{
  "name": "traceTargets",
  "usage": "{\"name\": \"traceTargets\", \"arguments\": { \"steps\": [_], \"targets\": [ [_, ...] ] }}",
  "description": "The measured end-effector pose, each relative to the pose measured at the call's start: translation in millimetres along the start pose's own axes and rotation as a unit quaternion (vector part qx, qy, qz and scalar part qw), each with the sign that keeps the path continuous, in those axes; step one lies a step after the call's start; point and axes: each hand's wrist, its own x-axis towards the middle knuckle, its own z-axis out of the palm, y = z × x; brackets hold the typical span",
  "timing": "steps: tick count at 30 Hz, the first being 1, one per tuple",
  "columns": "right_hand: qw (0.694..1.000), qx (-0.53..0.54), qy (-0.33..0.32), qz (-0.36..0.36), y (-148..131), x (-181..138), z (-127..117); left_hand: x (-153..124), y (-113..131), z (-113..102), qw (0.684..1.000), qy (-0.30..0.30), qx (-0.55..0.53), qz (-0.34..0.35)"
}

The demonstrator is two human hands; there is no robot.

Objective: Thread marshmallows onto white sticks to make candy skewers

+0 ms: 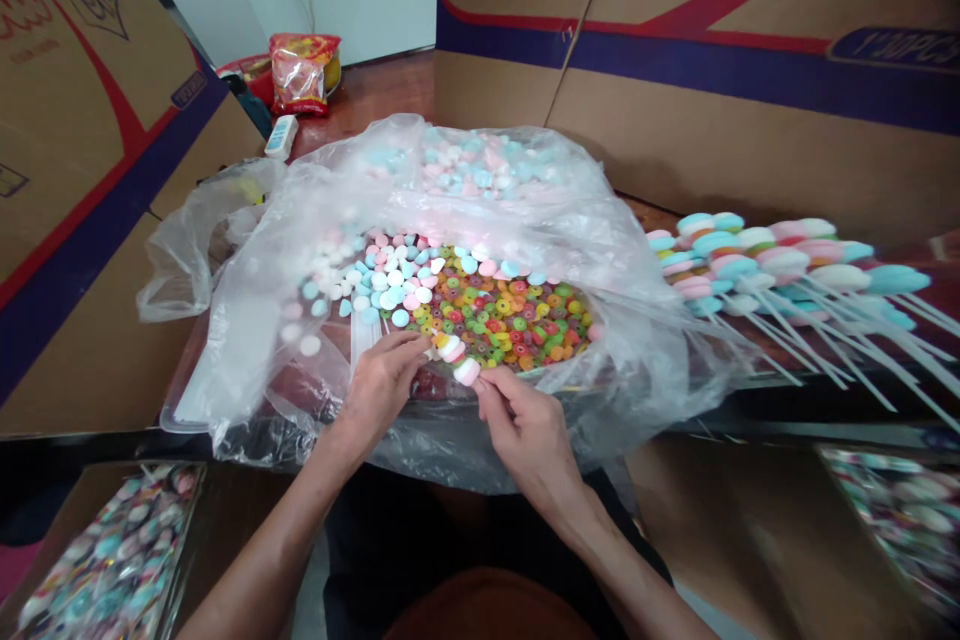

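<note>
A candy skewer (463,368) of white and pink marshmallow discs, with a yellow-orange gummy at its far end, spans the gap between my hands. My right hand (529,415) is closed around its near end, and the stick is mostly hidden in the fingers. At the far end, my left hand (386,375) pinches with its fingertips against the yellow-orange gummy. Just beyond lie colourful gummy rings (517,315) in a heap. Loose pink, white and blue marshmallow discs (394,285) lie left of them. A clear plastic bag (525,220) surrounds both heaps.
Finished-looking candy skewers (780,265) are stacked at right, their white sticks toward me. Large cardboard boxes (675,120) wall the back and left. A red snack packet (304,75) stands behind. Boxes of wrapped candy (112,560) sit low on both sides.
</note>
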Motion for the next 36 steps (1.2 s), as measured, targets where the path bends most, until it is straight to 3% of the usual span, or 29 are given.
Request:
{"name": "traceTargets", "arguments": {
  "steps": [11,16,22,27,36],
  "targets": [
    [1.000,-0.005,-0.002,-0.002,1.7,-3.5,-1.0,-1.3,7.6,0.5,0.997,-0.015,-0.009,-0.079],
    [1.000,0.015,-0.012,-0.024,-1.7,-5.9,-4.0,-2.7,3.9,-3.8,0.975,0.023,-0.138,-0.171],
    [0.998,0.032,-0.040,-0.021,-6.3,-5.6,-1.5,-5.1,-1.4,1.0,0.936,0.090,-0.264,-0.214],
    [0.998,0.023,-0.053,-0.022,-6.6,-4.4,1.2,-5.6,3.4,5.5,0.928,0.109,-0.275,-0.228],
    [0.999,0.010,-0.043,0.005,-6.3,-4.0,5.1,-11.5,2.3,8.1,0.949,0.092,-0.220,-0.208]
  ]
}}
